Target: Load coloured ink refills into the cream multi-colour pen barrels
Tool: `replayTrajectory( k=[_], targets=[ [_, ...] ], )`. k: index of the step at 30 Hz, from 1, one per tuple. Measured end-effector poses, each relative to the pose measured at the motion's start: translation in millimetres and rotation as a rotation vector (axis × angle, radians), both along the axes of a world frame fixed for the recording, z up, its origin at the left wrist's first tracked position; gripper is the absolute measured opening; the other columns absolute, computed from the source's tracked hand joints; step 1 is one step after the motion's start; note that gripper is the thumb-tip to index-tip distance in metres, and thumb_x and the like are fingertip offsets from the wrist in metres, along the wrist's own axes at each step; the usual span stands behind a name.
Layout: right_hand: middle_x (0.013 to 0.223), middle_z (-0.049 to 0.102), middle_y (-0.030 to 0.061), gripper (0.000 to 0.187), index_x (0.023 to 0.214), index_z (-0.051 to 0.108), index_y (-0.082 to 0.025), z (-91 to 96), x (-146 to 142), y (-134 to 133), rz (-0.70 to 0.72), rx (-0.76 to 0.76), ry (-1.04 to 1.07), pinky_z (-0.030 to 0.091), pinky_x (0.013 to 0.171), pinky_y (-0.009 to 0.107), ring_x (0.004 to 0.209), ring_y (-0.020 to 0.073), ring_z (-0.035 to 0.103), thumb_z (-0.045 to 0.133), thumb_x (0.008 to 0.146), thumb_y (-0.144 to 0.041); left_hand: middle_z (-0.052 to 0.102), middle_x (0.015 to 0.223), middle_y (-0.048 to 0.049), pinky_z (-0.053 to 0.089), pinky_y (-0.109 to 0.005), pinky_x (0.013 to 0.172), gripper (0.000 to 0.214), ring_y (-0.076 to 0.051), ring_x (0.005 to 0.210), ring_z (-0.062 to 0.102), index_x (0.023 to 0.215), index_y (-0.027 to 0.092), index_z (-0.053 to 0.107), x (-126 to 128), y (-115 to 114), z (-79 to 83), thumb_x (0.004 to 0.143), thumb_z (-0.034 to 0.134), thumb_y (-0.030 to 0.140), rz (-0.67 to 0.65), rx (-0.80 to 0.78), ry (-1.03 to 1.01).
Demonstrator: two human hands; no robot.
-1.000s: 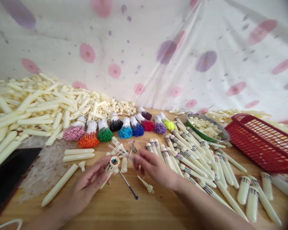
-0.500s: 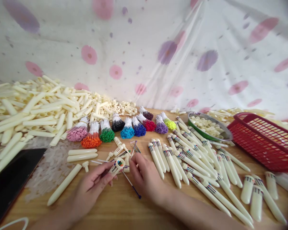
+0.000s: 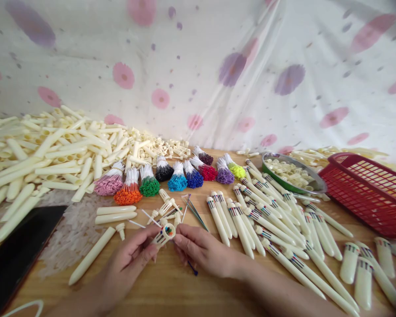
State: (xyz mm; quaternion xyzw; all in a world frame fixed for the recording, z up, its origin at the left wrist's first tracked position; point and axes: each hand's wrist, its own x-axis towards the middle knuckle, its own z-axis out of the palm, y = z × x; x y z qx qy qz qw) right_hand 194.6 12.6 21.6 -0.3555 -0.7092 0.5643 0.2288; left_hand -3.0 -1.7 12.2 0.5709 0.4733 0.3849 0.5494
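Observation:
My left hand (image 3: 132, 255) grips a cream slotted pen top (image 3: 164, 235) between thumb and fingers, its round opening facing up with several coloured ends inside. Close against its right side is my right hand (image 3: 204, 251), fingers pinched together; what they hold, if anything, is hidden. A blue-tipped refill (image 3: 193, 268) lies on the table just under the right hand. Behind both hands are loose cream slotted parts (image 3: 166, 204) and a few thin refills (image 3: 196, 211). A cream pen barrel (image 3: 91, 256) rests left of my left hand, beside a small cream cap piece (image 3: 120, 230).
Bundles of coloured refills, such as the orange bundle (image 3: 128, 193), line the back. Cream barrels (image 3: 49, 149) are heaped left, above a black phone (image 3: 20, 255). Assembled pens (image 3: 273, 215) spread right, near a metal bowl (image 3: 320, 187) and a red basket (image 3: 366, 193).
My right hand has come down and left from the loose refills to the pen top's side. My left hand still holds the pen top, now slightly further right. The view has shifted a little.

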Motion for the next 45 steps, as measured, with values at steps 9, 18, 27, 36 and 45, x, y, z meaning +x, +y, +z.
replayTrajectory(
  k=[9, 18, 27, 36, 45],
  targets=[
    [0.054, 0.042, -0.0052, 0.039, 0.066, 0.040, -0.018, -11.7, -3.1, -0.3, 0.150, -0.546, 0.516, 0.025, 0.041, 0.018, 0.047, 0.0055, 0.041, 0.053, 0.082, -0.051, 0.061, 0.069, 0.0012, 0.048, -0.019, 0.055, 0.026, -0.012, 0.059, 0.056, 0.095, 0.026, 0.068, -7.2, -3.5, -1.7, 0.079, 0.058, 0.044, -0.192, -0.007, -0.153],
    [0.062, 0.036, -0.0049, 0.035, 0.070, 0.038, -0.018, 8.2, -2.7, -12.8, -0.080, -0.013, 0.138, 0.029, 0.051, 0.020, 0.054, 0.0070, 0.031, 0.036, 0.092, -0.045, 0.063, 0.084, -0.0003, 0.050, -0.022, 0.071, 0.028, -0.016, 0.073, 0.059, 0.108, 0.034, 0.060, -10.8, -16.6, -3.2, 0.084, 0.053, 0.022, -0.139, 0.298, 0.015],
    [0.067, 0.045, -0.0014, 0.025, 0.074, 0.041, -0.019, -1.7, -15.6, -24.6, -0.117, 0.265, 0.004, 0.036, 0.061, 0.022, 0.062, 0.0098, 0.043, 0.031, 0.094, -0.028, 0.061, 0.067, 0.0033, 0.041, -0.019, 0.044, 0.021, -0.012, 0.055, 0.054, 0.082, 0.022, 0.060, 8.4, -7.8, 6.6, 0.067, 0.070, 0.034, 0.242, -0.042, -0.087],
    [0.065, 0.039, -0.0019, 0.025, 0.071, 0.034, -0.021, -5.4, -16.0, -22.5, -0.148, 0.319, -0.089, 0.032, 0.056, 0.023, 0.059, 0.0109, 0.037, 0.030, 0.094, -0.029, 0.060, 0.056, 0.0042, 0.047, -0.022, 0.053, 0.011, -0.014, 0.054, 0.056, 0.064, 0.021, 0.061, 8.9, -9.1, 11.7, 0.071, 0.060, 0.029, 0.130, 0.073, 0.199],
    [0.064, 0.038, -0.0038, 0.032, 0.072, 0.036, -0.020, -10.3, -14.3, -19.8, -0.118, 0.048, -0.012, 0.032, 0.055, 0.022, 0.058, 0.0094, 0.035, 0.026, 0.096, -0.038, 0.062, 0.058, 0.0040, 0.047, -0.021, 0.053, 0.008, -0.014, 0.055, 0.057, 0.067, 0.022, 0.062, 8.5, -8.0, 11.9, 0.073, 0.057, 0.025, 0.102, 0.149, 0.219]
  ],
)
